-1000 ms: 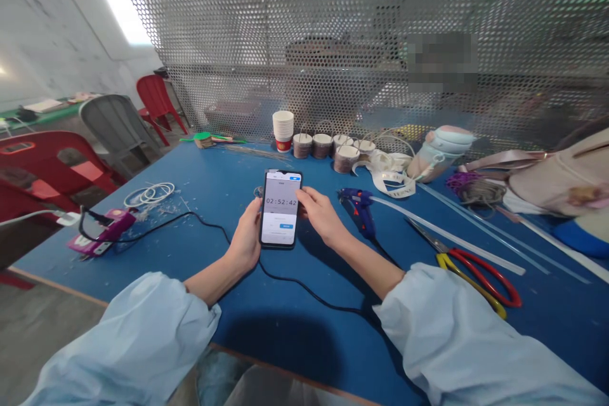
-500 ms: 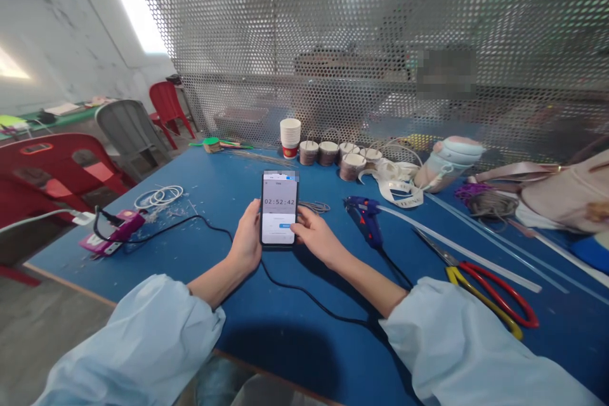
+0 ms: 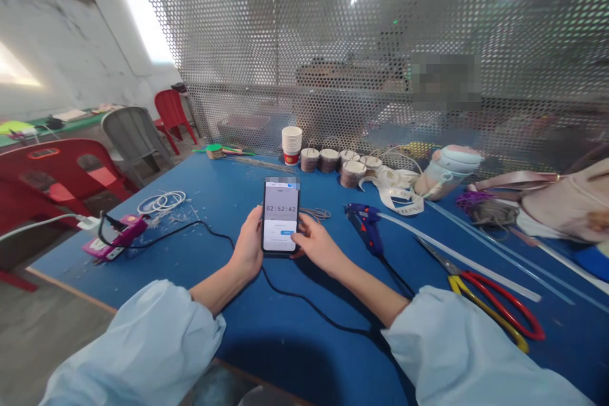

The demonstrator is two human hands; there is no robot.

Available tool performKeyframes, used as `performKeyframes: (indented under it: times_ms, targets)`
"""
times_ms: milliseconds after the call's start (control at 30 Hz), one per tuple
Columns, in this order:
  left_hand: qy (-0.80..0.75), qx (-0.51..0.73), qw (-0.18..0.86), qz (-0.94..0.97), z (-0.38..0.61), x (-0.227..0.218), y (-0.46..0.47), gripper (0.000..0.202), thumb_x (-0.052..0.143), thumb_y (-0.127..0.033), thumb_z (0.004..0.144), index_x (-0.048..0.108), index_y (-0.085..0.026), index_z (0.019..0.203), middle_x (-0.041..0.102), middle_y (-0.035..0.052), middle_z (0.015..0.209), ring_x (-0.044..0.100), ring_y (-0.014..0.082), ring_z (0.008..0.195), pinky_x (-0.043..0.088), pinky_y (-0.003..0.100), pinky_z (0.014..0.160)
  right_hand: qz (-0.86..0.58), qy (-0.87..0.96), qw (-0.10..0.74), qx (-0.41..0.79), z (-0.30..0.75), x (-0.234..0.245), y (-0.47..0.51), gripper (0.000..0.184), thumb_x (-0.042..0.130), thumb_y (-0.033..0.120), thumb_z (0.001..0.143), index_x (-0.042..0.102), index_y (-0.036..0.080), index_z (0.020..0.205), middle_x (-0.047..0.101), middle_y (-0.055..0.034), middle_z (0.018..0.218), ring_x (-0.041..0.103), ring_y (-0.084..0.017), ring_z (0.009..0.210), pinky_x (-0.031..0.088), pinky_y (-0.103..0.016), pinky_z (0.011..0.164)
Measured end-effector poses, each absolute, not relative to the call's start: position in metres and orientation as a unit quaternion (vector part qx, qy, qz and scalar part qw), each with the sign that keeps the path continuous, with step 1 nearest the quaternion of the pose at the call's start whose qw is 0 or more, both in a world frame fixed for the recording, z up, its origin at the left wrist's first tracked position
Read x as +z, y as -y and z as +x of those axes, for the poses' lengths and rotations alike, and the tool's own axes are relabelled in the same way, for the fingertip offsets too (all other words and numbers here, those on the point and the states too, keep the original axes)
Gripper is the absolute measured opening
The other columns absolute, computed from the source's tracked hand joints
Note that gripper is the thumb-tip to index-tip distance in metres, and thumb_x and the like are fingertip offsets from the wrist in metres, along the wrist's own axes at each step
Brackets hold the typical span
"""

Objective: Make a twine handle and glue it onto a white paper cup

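Observation:
Upright above the blue table (image 3: 190,273), a smartphone (image 3: 280,217) is held between both hands, its screen reading 02:52:42 over a white pop-up with a blue button. My left hand (image 3: 248,241) is closed round the phone's left edge. On the right edge, my right hand (image 3: 314,241) grips it too, with the thumb on the screen's lower right near the blue button. The fingers behind the phone are hidden. To the right lies a blue glue gun (image 3: 366,225) with a clear glue stick in its back, and beyond it scissors (image 3: 480,295) with red and yellow handles.
Along the perforated metal screen (image 3: 238,57) stand stacked paper cups (image 3: 292,143), several wrapped cups (image 3: 353,172) and a bottle (image 3: 447,171). A purple power strip (image 3: 117,238), white cord coil (image 3: 164,202) and scraps lie left. A black cable (image 3: 309,311) crosses the front.
The whole view has shifted slightly, so things sit a little lower in the picture. Both hands keep their hold on the phone, and the displayed time is unchanged.

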State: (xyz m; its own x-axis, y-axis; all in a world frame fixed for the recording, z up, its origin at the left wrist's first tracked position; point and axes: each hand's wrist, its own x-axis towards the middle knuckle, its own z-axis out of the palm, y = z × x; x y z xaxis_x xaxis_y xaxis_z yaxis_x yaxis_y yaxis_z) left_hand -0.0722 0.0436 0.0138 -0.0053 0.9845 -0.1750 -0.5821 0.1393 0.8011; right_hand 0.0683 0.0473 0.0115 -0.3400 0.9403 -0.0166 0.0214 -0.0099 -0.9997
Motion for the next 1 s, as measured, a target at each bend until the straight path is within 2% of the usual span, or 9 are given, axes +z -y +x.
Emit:
performKeyframes:
  times_ms: [367, 600, 867, 1000]
  targets:
    - [-0.37, 0.591, 0.663, 0.271, -0.0728, 0.011, -0.0452, 0.038, 0.05, -0.042, 0.088, 0.064, -0.012, 0.109, 0.075, 0.0104, 0.093, 0.071, 0.0251, 0.087, 0.054, 0.039, 0.083, -0.43, 0.571, 0.399, 0.574, 0.0702, 0.0151, -0.0475, 0.043, 0.048, 0.018, 0.076, 0.056, 0.022, 0.118, 0.068, -0.0039, 0.098, 0.063, -0.015, 0.069, 0.055, -0.026, 0.047]
    - [-0.374, 0.593, 0.663, 0.26, -0.0718, 0.0124, -0.0452, 0.039, 0.045, -0.04, 0.091, 0.065, -0.012, 0.108, 0.075, 0.0105, 0.093, 0.07, 0.0256, 0.091, 0.053, 0.04, 0.086, -0.437, 0.57, 0.395, 0.573, 0.0738, 0.0126, -0.0486, 0.038, 0.044, 0.023, 0.08, 0.06, 0.023, 0.115, 0.068, -0.0034, 0.089, 0.063, -0.016, 0.069, 0.056, -0.027, 0.049]
    - [-0.368, 0.59, 0.675, 0.247, -0.0715, 0.0133, -0.0445, 0.039, 0.041, -0.041, 0.093, 0.067, -0.015, 0.104, 0.075, 0.0092, 0.099, 0.07, 0.025, 0.096, 0.053, 0.04, 0.088, -0.441, 0.59, 0.379, 0.56, 0.072, 0.0115, -0.0477, 0.04, 0.04, 0.023, 0.082, 0.059, 0.023, 0.117, 0.068, -0.0038, 0.089, 0.063, -0.016, 0.067, 0.057, -0.031, 0.053]
    - [-0.377, 0.604, 0.661, 0.238, -0.073, 0.0124, -0.0462, 0.039, 0.042, -0.042, 0.093, 0.067, -0.014, 0.104, 0.075, 0.0094, 0.097, 0.07, 0.0252, 0.094, 0.053, 0.04, 0.088, -0.474, 0.605, 0.392, 0.505, 0.0756, 0.0117, -0.0512, 0.041, 0.049, 0.019, 0.077, 0.057, 0.023, 0.117, 0.066, -0.0055, 0.101, 0.062, -0.017, 0.077, 0.056, -0.033, 0.064]
